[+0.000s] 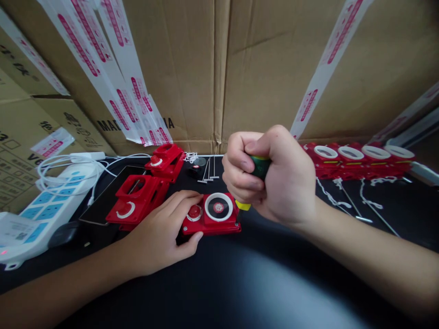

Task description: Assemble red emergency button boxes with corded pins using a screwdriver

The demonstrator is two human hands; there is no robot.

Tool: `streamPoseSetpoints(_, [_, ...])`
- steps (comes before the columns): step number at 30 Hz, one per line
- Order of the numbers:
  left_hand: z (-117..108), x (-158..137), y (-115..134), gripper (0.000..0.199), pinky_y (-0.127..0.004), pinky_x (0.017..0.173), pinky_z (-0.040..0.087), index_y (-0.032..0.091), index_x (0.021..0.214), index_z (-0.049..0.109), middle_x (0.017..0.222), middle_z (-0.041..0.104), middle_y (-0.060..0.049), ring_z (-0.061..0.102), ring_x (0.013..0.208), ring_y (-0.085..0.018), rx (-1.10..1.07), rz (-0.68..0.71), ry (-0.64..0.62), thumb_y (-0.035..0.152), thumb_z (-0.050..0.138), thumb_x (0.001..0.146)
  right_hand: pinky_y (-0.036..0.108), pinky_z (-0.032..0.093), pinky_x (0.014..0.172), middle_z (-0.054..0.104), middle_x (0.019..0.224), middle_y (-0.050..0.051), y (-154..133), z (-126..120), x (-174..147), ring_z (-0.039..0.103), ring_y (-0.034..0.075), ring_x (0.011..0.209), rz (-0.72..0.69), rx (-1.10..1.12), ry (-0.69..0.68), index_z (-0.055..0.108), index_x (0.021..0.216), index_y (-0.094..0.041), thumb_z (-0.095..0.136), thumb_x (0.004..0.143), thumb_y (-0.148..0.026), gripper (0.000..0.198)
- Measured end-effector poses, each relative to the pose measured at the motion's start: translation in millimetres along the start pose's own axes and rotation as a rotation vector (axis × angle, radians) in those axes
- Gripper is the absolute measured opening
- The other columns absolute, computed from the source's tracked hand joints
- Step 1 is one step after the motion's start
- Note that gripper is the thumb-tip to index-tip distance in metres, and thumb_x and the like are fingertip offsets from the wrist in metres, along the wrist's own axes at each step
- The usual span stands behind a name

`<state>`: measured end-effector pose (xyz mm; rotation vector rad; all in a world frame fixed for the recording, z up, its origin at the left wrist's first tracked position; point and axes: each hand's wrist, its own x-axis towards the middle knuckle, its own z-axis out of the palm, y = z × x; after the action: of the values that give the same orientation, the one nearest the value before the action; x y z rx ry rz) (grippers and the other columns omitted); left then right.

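Observation:
A red plastic box (212,226) with a white ring, a black disc inside it and a red knob lies on the black table. My left hand (168,224) grips the box's left end, thumb at the front and fingers behind. Wrapped in my right hand (270,178) is a screwdriver (243,205) with a green and yellow handle. Its tip points down at the screw on the box's front right corner; whether it sits in the screw is hard to see. Another screw shows at the front left corner.
Red housings (137,201) with open rings lie left of my left hand. Metal T-shaped rods (209,173) rest behind the box. Finished-looking red units (356,160) with white cords stand in a row at right. A power strip (51,205) sits left; cardboard boxes (260,68) wall the back.

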<state>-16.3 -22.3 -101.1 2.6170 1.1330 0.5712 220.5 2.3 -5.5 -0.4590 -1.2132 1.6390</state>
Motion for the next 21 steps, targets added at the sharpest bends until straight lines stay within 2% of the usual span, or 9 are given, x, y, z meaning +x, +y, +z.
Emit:
streamPoseSetpoints(4, [0,-1,-1,0.056,-0.055,0.118,0.057,0.02,0.148,0.05,0.148,0.06,-0.016,0.064,0.137,-0.035,-0.001,0.001,0.014,0.028,0.067,0.096,0.022,0.023,0.039,0.043,0.051,-0.007,8,4,-7,0.027,0.008,0.042,-0.089,-0.067,0.132,0.053,0.067,-0.022,0.054,0.096,-0.023,0.029])
streamPoseSetpoints(7, [1,0,-1,0.055,-0.055,0.118,0.057,0.02,0.148,0.05,0.148,0.06,-0.016,0.065,0.136,-0.035,-0.004,0.011,0.026,0.028,0.066,0.096,0.025,0.037,0.047,0.052,0.063,-0.005,12,0,-16,0.045,0.012,0.05,-0.197,-0.267,0.178,0.056,0.078,-0.023,0.049,0.106,-0.023,0.029])
streamPoseSetpoints(9, [2,0,-1,0.054,-0.055,0.118,0.056,0.02,0.148,0.05,0.148,0.06,-0.016,0.064,0.137,-0.035,-0.008,0.02,0.031,0.028,0.066,0.097,0.029,0.045,0.059,0.058,0.073,-0.002,7,-5,-23,0.056,0.015,0.064,-0.297,-0.55,0.154,0.059,0.086,-0.023,0.048,0.113,-0.034,0.032])
streamPoseSetpoints(12, [2,0,-1,0.055,-0.055,0.119,0.056,0.019,0.148,0.05,0.148,0.06,-0.017,0.064,0.138,-0.035,-0.012,0.017,0.035,0.028,0.067,0.096,0.033,0.044,0.071,0.062,0.084,0.002,-15,-9,-28,0.058,0.017,0.077,-0.397,-1.151,0.058,0.062,0.088,-0.021,0.046,0.115,-0.042,0.037])
streamPoseSetpoints(14, [1,0,-2,0.056,-0.055,0.119,0.056,0.02,0.148,0.05,0.148,0.06,-0.016,0.064,0.138,-0.035,-0.014,0.009,0.031,0.029,0.067,0.096,0.034,0.038,0.066,0.063,0.08,0.002,-33,-7,-29,0.057,0.018,0.071,-0.338,-1.519,0.005,0.064,0.089,-0.021,0.047,0.114,-0.045,0.038])
streamPoseSetpoints(17, [1,-1,-2,0.057,-0.055,0.121,0.056,0.022,0.149,0.049,0.15,0.059,-0.016,0.064,0.139,-0.035,-0.017,0.0,0.022,0.028,0.067,0.096,0.034,0.024,0.056,0.059,0.064,0.002,-51,2,-27,0.05,0.02,0.055,-0.182,-1.985,0.063,0.065,0.086,-0.022,0.042,0.11,-0.06,0.05])
streamPoseSetpoints(19, [1,-1,-3,0.057,-0.055,0.121,0.055,0.023,0.15,0.048,0.151,0.058,-0.016,0.064,0.139,-0.035,-0.015,-0.002,0.02,0.027,0.067,0.096,0.034,0.018,0.054,0.056,0.058,0.004,-56,8,-26,0.046,0.021,0.05,-0.12,-2.205,0.146,0.063,0.076,-0.023,0.033,0.107,-0.07,0.064])
streamPoseSetpoints(21, [1,-1,-3,0.058,-0.055,0.121,0.055,0.024,0.15,0.047,0.151,0.058,-0.016,0.064,0.139,-0.035,-0.009,0.003,0.017,0.027,0.067,0.096,0.034,0.017,0.053,0.051,0.053,0.006,-58,13,-25,0.043,0.021,0.047,-0.099,-2.33,0.205,0.055,0.062,-0.025,0.026,0.103,-0.079,0.074])
